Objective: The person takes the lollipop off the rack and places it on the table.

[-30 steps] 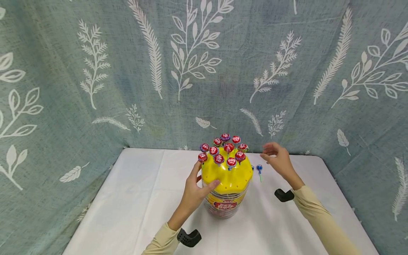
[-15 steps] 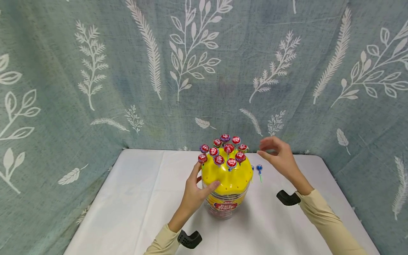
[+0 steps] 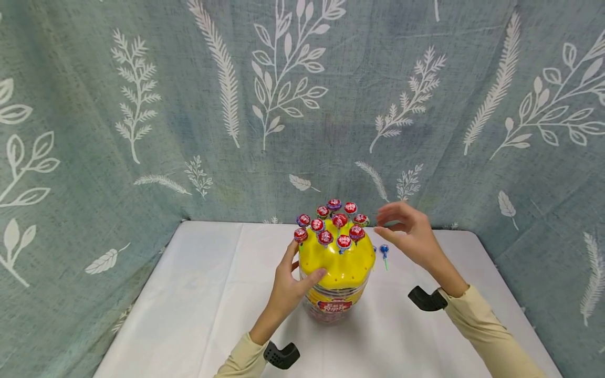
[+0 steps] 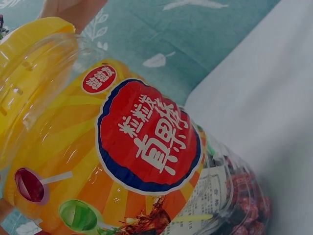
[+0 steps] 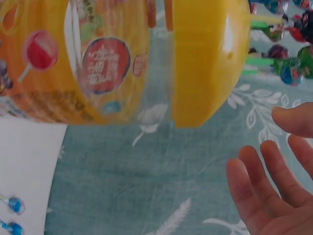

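A clear plastic jar with a yellow lid [image 3: 336, 269] stands upright on the table, its red and orange label [image 4: 146, 137] turned to the left wrist view. Several wrapped lollipops [image 3: 325, 238] stick up from holes in the lid. My left hand [image 3: 288, 286] grips the lid's left side, thumb across the front and fingers behind. To the right of the standing lollipops is my right hand [image 3: 411, 234], raised and apart from them. Its fingers [image 5: 242, 183] are loosely bent with nothing seen between them.
A blue lollipop [image 3: 385, 251] with a green stick lies on the white tablecloth [image 3: 227, 304] right of the jar; another is partly hidden behind the lid. Both show in the right wrist view. A patterned curtain [image 3: 264, 168] hangs behind the table.
My right hand has come left and slightly up, from above the blue lollipop to nearer the lollipops on the lid. The left hand and jar hold still.
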Available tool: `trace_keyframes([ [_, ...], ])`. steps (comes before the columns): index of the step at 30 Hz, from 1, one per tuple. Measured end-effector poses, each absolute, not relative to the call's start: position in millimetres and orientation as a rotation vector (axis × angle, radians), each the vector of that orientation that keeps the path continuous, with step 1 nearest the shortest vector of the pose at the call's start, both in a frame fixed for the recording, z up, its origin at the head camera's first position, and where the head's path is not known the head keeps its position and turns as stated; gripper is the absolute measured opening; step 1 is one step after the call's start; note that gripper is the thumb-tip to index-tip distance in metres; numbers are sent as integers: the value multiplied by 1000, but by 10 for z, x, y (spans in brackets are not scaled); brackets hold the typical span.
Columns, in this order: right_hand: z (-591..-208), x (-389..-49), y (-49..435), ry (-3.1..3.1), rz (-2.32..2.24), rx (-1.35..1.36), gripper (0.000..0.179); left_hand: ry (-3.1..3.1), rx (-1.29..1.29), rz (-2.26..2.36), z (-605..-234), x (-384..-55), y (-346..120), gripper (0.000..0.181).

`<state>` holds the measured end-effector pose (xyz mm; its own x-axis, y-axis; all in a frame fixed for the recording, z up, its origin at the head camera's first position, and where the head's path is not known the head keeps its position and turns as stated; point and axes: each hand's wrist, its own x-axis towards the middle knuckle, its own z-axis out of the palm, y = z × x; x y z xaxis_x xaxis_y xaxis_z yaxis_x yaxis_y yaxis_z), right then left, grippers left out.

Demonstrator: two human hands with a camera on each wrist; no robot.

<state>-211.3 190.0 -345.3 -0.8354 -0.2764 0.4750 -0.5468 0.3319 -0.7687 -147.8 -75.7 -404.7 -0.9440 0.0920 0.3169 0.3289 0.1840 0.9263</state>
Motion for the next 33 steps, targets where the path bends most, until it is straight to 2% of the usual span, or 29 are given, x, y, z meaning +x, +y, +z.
trace_keyframes([
  [10, -3172, -1851, 1652, -2308, 1520, 798, 34, -2269, -399, -1863, -4051, -1481, -763, 78],
  [18, -3371, -1978, 1626, -2197, 1542, 915, 44, -2267, -401, -1851, -4061, -1486, -766, 79],
  [33, -3232, -1808, 1386, -2217, 1501, 815, 39, -2250, -397, -1865, -4069, -1476, -772, 78],
])
